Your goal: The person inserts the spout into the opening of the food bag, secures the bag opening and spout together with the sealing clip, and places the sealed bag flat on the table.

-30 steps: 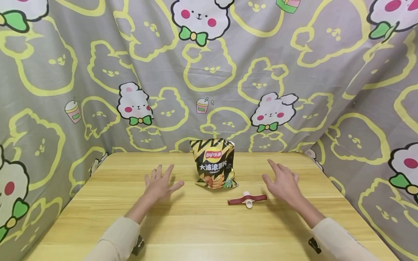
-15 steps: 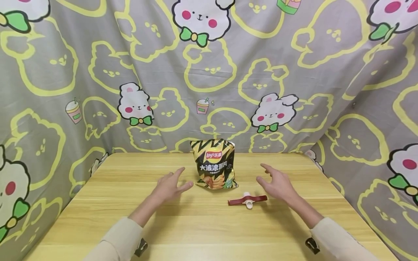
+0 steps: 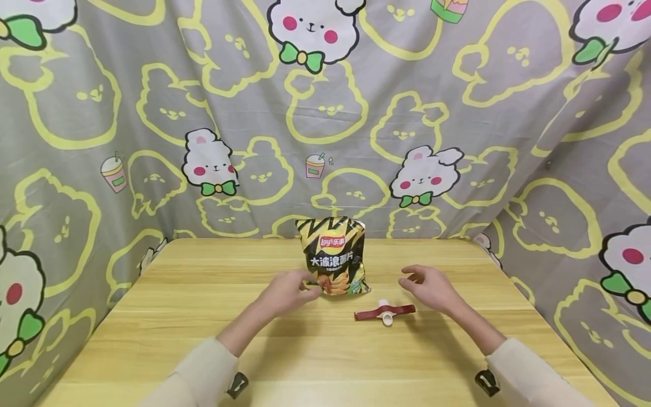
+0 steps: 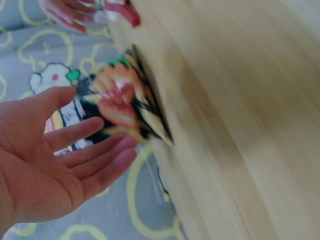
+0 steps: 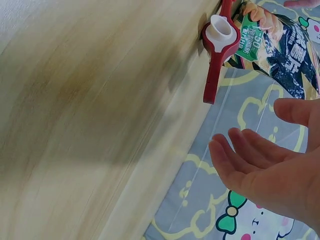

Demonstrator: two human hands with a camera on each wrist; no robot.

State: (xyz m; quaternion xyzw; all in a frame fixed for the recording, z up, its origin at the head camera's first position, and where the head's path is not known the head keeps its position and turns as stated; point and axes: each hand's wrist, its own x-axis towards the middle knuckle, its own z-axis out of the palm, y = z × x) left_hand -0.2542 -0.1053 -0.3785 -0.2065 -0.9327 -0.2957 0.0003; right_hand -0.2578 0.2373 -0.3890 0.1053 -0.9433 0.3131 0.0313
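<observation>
A black and yellow Lay's chip bag (image 3: 333, 257) stands upright toward the back of the table. At its lower left edge is my left hand (image 3: 288, 292), thumb and fingers apart with nothing between them. The left wrist view has that hand (image 4: 55, 155) in front of the bag (image 4: 117, 97); whether it touches, I cannot tell. Nearer me lies a dark red bag clip (image 3: 368, 314) with a white spout (image 3: 387, 319). My right hand (image 3: 429, 287) hovers to the clip's right, holding nothing. In the right wrist view its fingers (image 5: 240, 155) bend loosely, apart from the clip (image 5: 215, 70).
The light wooden table (image 3: 325, 362) carries the bag and the clip. A grey curtain (image 3: 254, 113) with cartoon rabbits hangs behind it and along both sides. Dark wrist devices (image 3: 487, 382) sit under both cream sleeves (image 3: 526, 370).
My left hand has moved right, up to the bag's left edge, its spread fingers drawing closer together. My right hand has come slightly left and lower. Bag and clip have stayed put.
</observation>
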